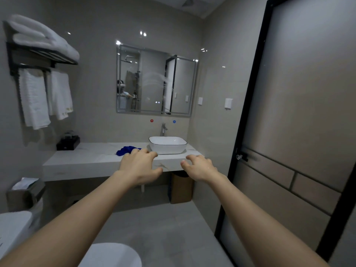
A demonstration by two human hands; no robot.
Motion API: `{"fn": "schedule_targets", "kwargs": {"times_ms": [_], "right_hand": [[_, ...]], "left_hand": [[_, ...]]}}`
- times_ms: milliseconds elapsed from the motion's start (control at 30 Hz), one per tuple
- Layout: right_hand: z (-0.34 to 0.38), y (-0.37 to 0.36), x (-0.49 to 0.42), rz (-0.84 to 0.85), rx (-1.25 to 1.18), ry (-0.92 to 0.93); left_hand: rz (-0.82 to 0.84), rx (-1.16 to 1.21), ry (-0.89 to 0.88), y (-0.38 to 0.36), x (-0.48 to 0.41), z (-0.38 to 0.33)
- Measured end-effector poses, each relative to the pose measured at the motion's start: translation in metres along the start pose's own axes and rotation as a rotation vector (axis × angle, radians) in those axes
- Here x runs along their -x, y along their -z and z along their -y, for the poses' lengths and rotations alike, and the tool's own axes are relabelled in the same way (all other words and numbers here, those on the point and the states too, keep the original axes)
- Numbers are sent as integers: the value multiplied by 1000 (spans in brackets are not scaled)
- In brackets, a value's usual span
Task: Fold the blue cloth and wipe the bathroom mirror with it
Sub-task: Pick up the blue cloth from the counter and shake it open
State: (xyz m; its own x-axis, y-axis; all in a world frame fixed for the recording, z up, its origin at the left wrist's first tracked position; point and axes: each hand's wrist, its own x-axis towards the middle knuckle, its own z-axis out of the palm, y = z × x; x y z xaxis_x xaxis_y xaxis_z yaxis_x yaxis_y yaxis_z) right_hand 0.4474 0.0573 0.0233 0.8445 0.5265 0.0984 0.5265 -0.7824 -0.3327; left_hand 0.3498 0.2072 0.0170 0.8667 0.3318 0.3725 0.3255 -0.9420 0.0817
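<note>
**Inspector:** Item one, your hands. Your left hand (139, 164) is stretched forward, palm down, fingers spread and loosely bent. It grips nothing. Your right hand (198, 167) is held the same way beside it, fingers apart and hooked, likewise holding nothing. The two hands do not touch each other.

**Operator:** And the cloth?

**Inspector:** The blue cloth (126, 150) lies in a crumpled, unfolded heap on the white marble counter (86, 160), just left of the white basin (167, 144). In the view your left fingertips overlap its right edge; whether they touch it I cannot tell. Your right hand shows in front of the counter's front edge, below the basin's right end.

**Operator:** The mirror?

**Inspector:** The mirror (156, 79) hangs in a metal frame on the wall above the counter, well apart from both your hands. Faint arced streaks show on its middle part. Below it, a red dot (151, 120) and a blue dot (174, 121) flank a chrome tap (163, 130) behind the basin.

**Operator:** Anything else to record?

**Inspector:** On your left, a black wall rack (48, 54) carries folded white towels (38, 33) on top, with two hanging towels (34, 99) below. A black box (68, 143) sits at the counter's far left end. A brown bin (181, 187) stands under the counter. A dark-framed door (298, 112) stands on your right. A white toilet (113, 255) is at the bottom of the view.
</note>
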Motion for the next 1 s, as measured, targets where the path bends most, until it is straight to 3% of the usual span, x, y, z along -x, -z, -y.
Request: {"fn": "schedule_targets", "kwargs": {"times_ms": [367, 1000], "right_hand": [[-48, 13, -107, 0, 21, 38], [-102, -39, -263, 63, 59, 11]], "left_hand": [[8, -9, 31, -41, -102, -30], [77, -28, 50, -138, -244, -12]]}}
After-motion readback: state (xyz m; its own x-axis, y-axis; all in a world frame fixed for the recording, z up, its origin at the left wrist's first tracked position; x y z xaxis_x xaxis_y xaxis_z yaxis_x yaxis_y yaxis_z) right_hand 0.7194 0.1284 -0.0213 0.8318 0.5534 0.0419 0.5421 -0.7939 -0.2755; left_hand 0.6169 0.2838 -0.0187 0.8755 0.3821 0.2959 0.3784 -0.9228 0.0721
